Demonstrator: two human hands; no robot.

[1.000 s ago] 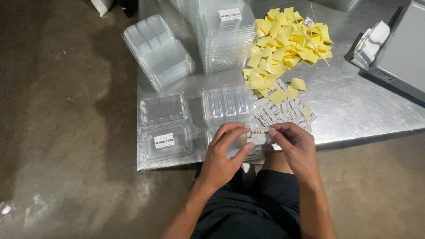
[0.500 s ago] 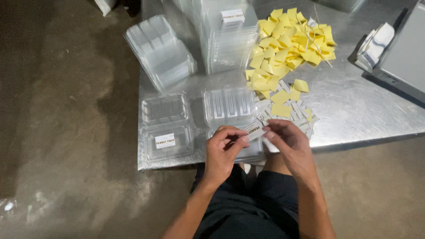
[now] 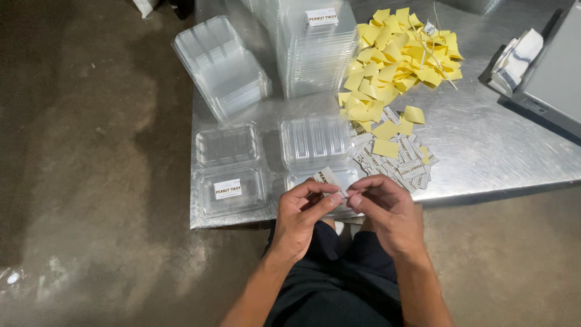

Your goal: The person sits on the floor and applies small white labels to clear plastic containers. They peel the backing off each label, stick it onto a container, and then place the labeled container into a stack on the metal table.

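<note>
The left hand (image 3: 301, 212) and the right hand (image 3: 387, 209) met just off the near edge of the metal table (image 3: 484, 151), both closed in a fingertip pinch on one small white sticker label (image 3: 328, 177) held between them, its upper end tilted up above the fingers; the thumbs and forefingers appeared to work at its edge, as if parting the sticker from its backing, though the exact split was too small to tell. The label looked to be nearly weightless, thin and limp, so it would likely curl or fold on itself if gripped in the middle; it seemed best taken by a corner or along one short edge, with light pressure, and once bared its sticky side would probably cling to skin. Directly beyond the hands lay an open clear plastic clamshell container (image 3: 315, 142), lid and base side by side, with no label seen on it. To its left lay a second open clamshell (image 3: 229, 163) with a white label (image 3: 227, 189) already stuck on its nearer half. Just right of the hands, a loose heap of white labels (image 3: 396, 160) was spread on the table, and beyond it a larger pile of yellow backing papers (image 3: 396, 54). Farther back stood a tall stack of clamshells (image 3: 318, 54) topped with one label, and a leaning stack (image 3: 221, 66) to its left. A grey machine (image 3: 554, 79) sat at the right edge.
</note>
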